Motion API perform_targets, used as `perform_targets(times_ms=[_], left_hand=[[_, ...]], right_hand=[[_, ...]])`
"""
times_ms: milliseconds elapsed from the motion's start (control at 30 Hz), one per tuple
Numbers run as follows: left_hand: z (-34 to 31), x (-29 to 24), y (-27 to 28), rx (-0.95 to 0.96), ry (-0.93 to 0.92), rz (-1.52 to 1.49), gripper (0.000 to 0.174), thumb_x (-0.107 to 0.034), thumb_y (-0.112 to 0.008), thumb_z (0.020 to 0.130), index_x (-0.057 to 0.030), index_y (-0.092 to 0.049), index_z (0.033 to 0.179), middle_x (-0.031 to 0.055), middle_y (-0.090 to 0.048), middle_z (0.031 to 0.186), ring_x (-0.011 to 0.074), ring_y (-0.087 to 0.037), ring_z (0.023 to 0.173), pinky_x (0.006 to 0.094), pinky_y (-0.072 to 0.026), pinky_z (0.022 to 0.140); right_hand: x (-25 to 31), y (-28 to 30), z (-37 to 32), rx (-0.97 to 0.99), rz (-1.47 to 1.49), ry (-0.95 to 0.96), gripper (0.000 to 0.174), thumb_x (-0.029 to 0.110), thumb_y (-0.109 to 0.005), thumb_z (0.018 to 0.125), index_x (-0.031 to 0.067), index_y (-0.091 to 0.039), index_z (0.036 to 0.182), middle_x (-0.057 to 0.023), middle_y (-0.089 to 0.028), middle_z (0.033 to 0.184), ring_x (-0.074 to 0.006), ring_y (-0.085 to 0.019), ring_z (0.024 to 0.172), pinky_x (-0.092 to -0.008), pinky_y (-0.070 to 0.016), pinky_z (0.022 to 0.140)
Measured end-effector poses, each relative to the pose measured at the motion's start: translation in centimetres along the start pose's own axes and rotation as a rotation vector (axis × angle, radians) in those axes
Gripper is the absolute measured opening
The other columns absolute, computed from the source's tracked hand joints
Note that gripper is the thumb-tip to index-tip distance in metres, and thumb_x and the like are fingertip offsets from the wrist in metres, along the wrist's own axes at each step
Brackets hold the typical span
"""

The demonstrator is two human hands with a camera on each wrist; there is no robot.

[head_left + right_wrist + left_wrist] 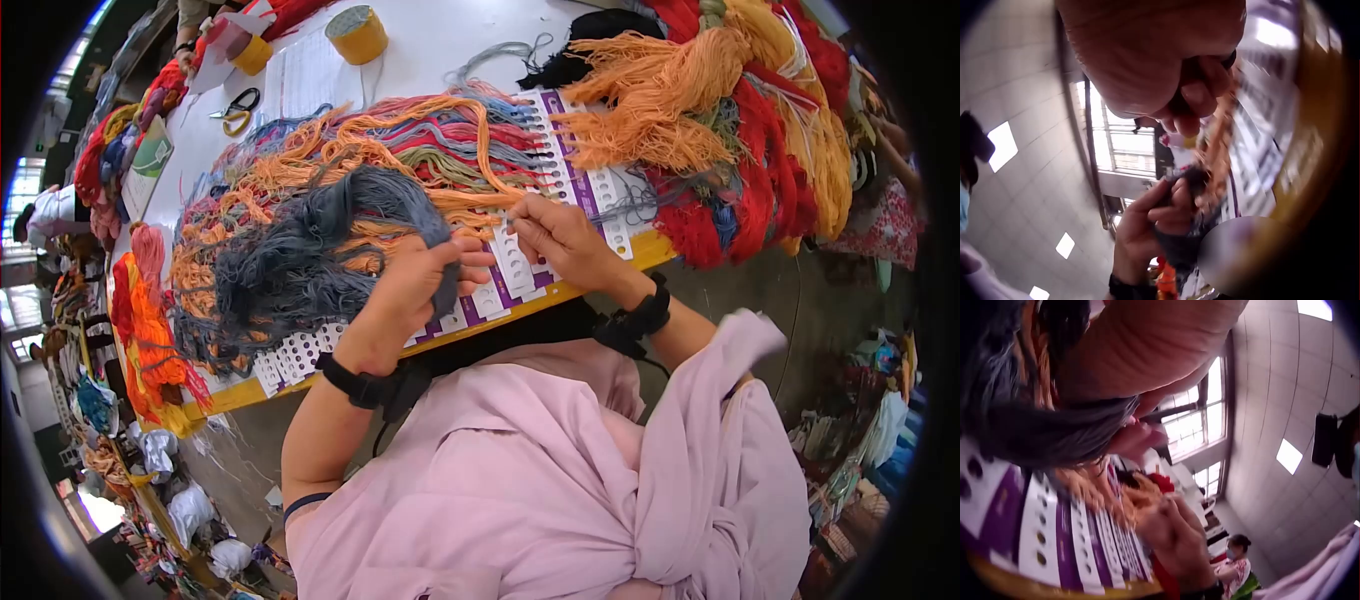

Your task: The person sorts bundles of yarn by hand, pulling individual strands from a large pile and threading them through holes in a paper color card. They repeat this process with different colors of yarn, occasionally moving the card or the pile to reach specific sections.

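A thick bundle of blue-grey yarn lies across the many-coloured threads, and its right end loops through the left hand, whose thumb and fingers grip it. In the left wrist view the same grey yarn passes under that palm. To the right, the right hand has its fingers curled beside orange strands at the edge of the punched cards; in the right wrist view its fingers are bent toward the palm. Whether a thin strand is pinched there cannot be told.
White cards with purple bands line the table's yellow edge. Orange and red skeins heap at the right. Scissors, a yellow-wrapped roll and papers lie at the back; bright orange yarn hangs at the left.
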State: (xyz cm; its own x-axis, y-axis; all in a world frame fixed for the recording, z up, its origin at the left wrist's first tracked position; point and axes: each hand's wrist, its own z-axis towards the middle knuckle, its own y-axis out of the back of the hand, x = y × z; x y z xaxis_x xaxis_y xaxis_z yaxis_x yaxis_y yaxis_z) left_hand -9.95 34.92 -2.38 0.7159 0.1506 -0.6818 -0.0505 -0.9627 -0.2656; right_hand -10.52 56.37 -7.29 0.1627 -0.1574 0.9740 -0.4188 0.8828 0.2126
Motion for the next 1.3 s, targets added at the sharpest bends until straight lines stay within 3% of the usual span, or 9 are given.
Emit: perform_targets(times_ms=[167, 333, 533, 600, 733, 933, 1033, 1133, 1300], left_hand=[[2.2, 2.4, 0.0, -0.009, -0.151, 0.314, 0.013, -0.01, -0.065, 0.087, 0.002, -0.061, 0.091, 0.0117, -0.068, 0.08, 0.0098, -0.055, 0.056, 0.0204, -0.0398, 0.048], [2.6, 3.1, -0.4, -0.127, -0.291, 0.501, 0.01, -0.008, -0.064, 0.082, 0.0006, -0.062, 0.076, 0.0073, -0.064, 0.067, 0.0103, -0.054, 0.051, 0.0235, -0.0397, 0.048], [3.1, 2.8, 0.2, -0.069, -0.254, 0.503, 0.012, -0.008, -0.062, 0.084, 0.0021, -0.063, 0.078, 0.0084, -0.065, 0.07, 0.0125, -0.059, 0.054, 0.0243, -0.041, 0.048], [2.5, 2.0, 0.1, -0.018, -0.145, 0.417, 0.011, -0.007, -0.061, 0.085, 0.0031, -0.062, 0.082, 0.0089, -0.065, 0.072, 0.0127, -0.059, 0.055, 0.0244, -0.0414, 0.049], [2.4, 1.7, 0.8, 0.145, -0.075, 0.162, 0.01, -0.004, -0.06, 0.086, 0.0054, -0.061, 0.089, 0.0097, -0.064, 0.076, 0.0128, -0.058, 0.057, 0.0232, -0.0409, 0.049], [2.8, 2.5, 0.5, 0.151, -0.145, 0.086, 0.008, 0.0, -0.059, 0.085, 0.0063, -0.061, 0.089, 0.0091, -0.062, 0.073, 0.0123, -0.056, 0.055, 0.0226, -0.0396, 0.047], [2.9, 2.4, 0.1, 0.069, -0.164, 0.28, 0.009, -0.003, -0.06, 0.085, 0.0051, -0.063, 0.086, 0.0075, -0.064, 0.069, 0.0116, -0.056, 0.052, 0.0232, -0.0404, 0.046], [1.0, 1.3, -0.4, -0.177, -0.323, 0.821, 0.011, -0.007, -0.063, 0.085, 0.0033, -0.065, 0.085, 0.0064, -0.066, 0.069, 0.0104, -0.057, 0.051, 0.0229, -0.0405, 0.046], [1.4, 0.8, 1.7, -0.125, -0.247, 0.712, 0.017, -0.015, -0.067, 0.085, 0.0019, -0.066, 0.088, 0.0071, -0.068, 0.074, 0.0075, -0.054, 0.054, 0.0217, -0.0395, 0.047]], right_hand=[[0.3, -0.6, 0.1, -0.005, 0.111, -0.05, 0.01, 0.009, -0.047, 0.098, 0.0014, -0.053, 0.096, -0.0021, -0.053, 0.06, -0.0077, -0.05, 0.054, -0.0243, -0.0411, 0.052], [0.8, 0.2, 0.1, -0.03, -0.107, -0.079, 0.006, 0.006, -0.048, 0.096, 0.0013, -0.052, 0.094, -0.0062, -0.056, 0.061, -0.014, -0.056, 0.054, -0.0279, -0.0436, 0.053], [2.1, 1.2, 1.2, 0.145, -0.232, -0.051, 0.007, 0.009, -0.051, 0.093, 0.0023, -0.052, 0.092, -0.007, -0.057, 0.058, -0.0196, -0.058, 0.053, -0.0336, -0.0448, 0.054], [1.6, 1.0, 1.6, 0.246, -0.363, -0.026, 0.007, 0.01, -0.052, 0.091, 0.0033, -0.053, 0.092, -0.0086, -0.057, 0.059, -0.0223, -0.059, 0.054, -0.0352, -0.045, 0.054], [1.0, 1.0, 2.5, 0.235, -0.491, 0.096, 0.006, 0.011, -0.054, 0.086, 0.0061, -0.056, 0.086, -0.0134, -0.057, 0.061, -0.0306, -0.06, 0.058, -0.0399, -0.045, 0.056], [1.8, 0.6, 3.2, 0.269, -0.566, 0.088, 0.007, 0.014, -0.057, 0.082, 0.0066, -0.057, 0.082, -0.016, -0.057, 0.063, -0.0356, -0.059, 0.061, -0.0443, -0.0442, 0.057], [2.0, 0.4, 3.1, 0.263, -0.545, 0.077, 0.009, 0.014, -0.059, 0.083, 0.0058, -0.058, 0.085, -0.0159, -0.058, 0.064, -0.0351, -0.06, 0.062, -0.0444, -0.0445, 0.058], [1.6, 1.2, 2.8, 0.256, -0.507, 0.034, 0.012, 0.016, -0.061, 0.084, 0.005, -0.058, 0.087, -0.0155, -0.06, 0.067, -0.0345, -0.06, 0.064, -0.0437, -0.0452, 0.06], [1.0, 0.9, 2.7, 0.259, -0.579, 0.02, 0.013, 0.017, -0.062, 0.085, 0.005, -0.059, 0.088, -0.015, -0.062, 0.071, -0.0343, -0.061, 0.068, -0.0423, -0.0458, 0.063]])
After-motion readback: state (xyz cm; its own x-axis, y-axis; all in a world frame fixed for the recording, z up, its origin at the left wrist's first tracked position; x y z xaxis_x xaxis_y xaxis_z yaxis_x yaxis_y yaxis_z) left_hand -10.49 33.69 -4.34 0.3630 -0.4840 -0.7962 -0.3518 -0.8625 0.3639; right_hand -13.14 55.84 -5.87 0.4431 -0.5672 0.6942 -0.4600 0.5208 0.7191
